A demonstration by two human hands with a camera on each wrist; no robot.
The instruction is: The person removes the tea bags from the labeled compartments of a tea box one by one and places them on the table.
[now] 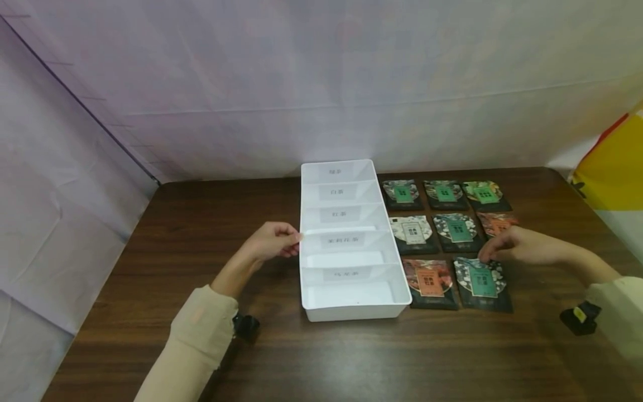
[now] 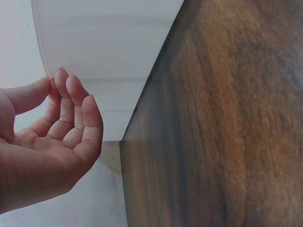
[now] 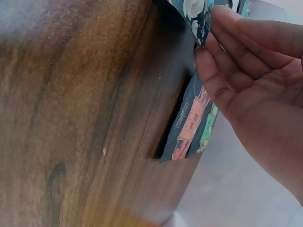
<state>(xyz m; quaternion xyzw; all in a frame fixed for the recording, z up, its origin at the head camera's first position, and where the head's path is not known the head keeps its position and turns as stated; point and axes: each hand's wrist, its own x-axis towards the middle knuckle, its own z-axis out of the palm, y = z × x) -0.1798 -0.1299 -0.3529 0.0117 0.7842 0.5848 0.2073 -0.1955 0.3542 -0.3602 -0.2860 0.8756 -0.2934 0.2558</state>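
A white box [image 1: 354, 312] with labelled compartments stands lengthwise on the table. At its left rim my left hand [image 1: 275, 240] pinches the edge between thumb and index finger, the other fingers loosely bent. That hand [image 2: 61, 127] shows beside the box wall [image 2: 104, 47] in the left wrist view. My right hand [image 1: 527, 245] reaches in from the right, fingertips at the top edge of a dark tea packet [image 1: 483, 285] with a green label and white flowers. In the right wrist view its fingers [image 3: 213, 75] touch the packet's corner [image 3: 196, 23]; the thumb lies off it.
Several more packets lie in rows right of the box, among them a red-labelled packet [image 1: 430, 283], a white-labelled packet [image 1: 413, 234] and a green packet [image 1: 484, 194]. The brown table [image 1: 241, 368] ends at a pale cloth [image 1: 321, 111] behind. A yellow cloth [image 1: 613, 162] hangs at the right.
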